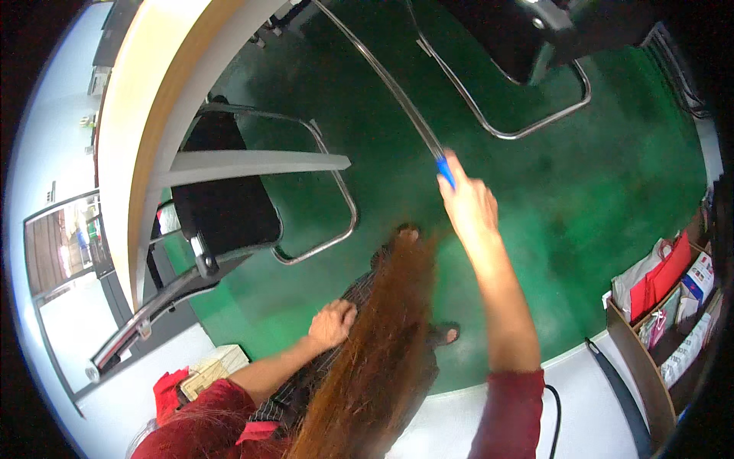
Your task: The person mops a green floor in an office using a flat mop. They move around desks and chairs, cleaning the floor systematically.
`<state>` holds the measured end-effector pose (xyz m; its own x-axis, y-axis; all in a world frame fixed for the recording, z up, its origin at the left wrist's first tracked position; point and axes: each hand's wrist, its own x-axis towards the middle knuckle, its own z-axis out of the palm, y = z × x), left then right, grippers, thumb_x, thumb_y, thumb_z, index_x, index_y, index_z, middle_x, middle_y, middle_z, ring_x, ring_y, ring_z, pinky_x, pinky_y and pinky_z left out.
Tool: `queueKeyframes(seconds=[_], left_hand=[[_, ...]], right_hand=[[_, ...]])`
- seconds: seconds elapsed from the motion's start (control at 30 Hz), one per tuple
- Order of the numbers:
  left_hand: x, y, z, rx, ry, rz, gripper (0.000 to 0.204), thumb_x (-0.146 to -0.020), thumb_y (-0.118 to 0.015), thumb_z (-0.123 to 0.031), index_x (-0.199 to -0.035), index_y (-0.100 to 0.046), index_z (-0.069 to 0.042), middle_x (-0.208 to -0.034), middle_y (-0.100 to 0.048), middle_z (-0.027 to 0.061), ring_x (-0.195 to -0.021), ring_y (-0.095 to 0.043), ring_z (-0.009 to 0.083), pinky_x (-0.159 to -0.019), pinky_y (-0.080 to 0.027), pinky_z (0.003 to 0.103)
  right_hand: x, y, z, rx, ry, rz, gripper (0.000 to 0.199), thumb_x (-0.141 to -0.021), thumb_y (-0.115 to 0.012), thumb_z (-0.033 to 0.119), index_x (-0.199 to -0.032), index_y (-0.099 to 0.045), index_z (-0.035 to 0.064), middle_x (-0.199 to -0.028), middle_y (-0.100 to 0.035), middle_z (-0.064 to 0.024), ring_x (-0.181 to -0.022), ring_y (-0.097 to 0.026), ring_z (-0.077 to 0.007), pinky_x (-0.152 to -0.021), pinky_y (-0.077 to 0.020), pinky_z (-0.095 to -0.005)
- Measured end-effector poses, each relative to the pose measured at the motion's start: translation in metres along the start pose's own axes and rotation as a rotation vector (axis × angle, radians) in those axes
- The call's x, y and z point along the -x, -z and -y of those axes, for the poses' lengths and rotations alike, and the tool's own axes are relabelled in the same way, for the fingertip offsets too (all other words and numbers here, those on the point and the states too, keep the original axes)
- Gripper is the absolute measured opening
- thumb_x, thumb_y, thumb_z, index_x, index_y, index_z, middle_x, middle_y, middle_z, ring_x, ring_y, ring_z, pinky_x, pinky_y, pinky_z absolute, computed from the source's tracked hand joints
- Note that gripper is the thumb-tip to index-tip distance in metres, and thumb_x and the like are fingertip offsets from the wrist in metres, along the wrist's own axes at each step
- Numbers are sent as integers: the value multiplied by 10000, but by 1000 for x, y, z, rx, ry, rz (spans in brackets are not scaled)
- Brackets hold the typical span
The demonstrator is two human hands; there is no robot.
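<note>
My right hand [469, 203] is closed round the blue grip [446, 173] of a long, thin metal pole [390, 83]. The pole slants away to the upper left between two chairs, and its far end runs out at the top edge, so what it carries is hidden. My left hand [332, 324] rests against the striped trousers [365, 289] by my thigh. Its fingers are curled in, and nothing shows in them. Long brown hair [382, 336] hangs down between my two arms and covers part of my legs.
At the left stands a table [126, 115] with a pale wooden edge; a black chair [229, 199] with a chrome frame is beside it. Another chair [527, 136] stands at the upper right. A wooden box [642, 367] with bags and papers is at the right, on the green floor [596, 206].
</note>
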<state>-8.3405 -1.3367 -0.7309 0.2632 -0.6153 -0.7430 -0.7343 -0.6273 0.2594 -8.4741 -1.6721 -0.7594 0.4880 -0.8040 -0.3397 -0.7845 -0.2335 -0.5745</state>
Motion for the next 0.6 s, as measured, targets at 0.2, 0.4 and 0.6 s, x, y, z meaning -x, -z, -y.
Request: queueKeyframes(seconds=[0.2,0.4,0.6], left_hand=[[-112,33,-32,632,96,-266,397,-926,-391,-413,-993,-569,-65,-855,-584,33,-763,-547,183,-685,-458,340],[-159,46,-190,1439,139,156,862,-826,-460,-612,-1357,-203,16,-1298,-398,212,-1158,-459,349,-912,-397,552],[-124,-4,-277,1579,144,538,247,-851,-607,-209,-984,-490,-36,-1051,-540,159,-942,-597,304,-807,-479,528]], right_hand=[[207,50,-90,33,-29,64,588,-838,-582,267,-1367,-326,282,-660,-590,-164,-593,-608,-354,-531,-490,-460],[370,164,-132,129,-88,131,634,-751,-666,134,-1325,-410,227,-655,-585,-131,-548,-603,-295,-488,-484,-380],[419,256,-131,219,-320,268,597,-692,-668,8,-1253,-515,141,-724,-604,-152,-572,-578,-253,-550,-457,-343]])
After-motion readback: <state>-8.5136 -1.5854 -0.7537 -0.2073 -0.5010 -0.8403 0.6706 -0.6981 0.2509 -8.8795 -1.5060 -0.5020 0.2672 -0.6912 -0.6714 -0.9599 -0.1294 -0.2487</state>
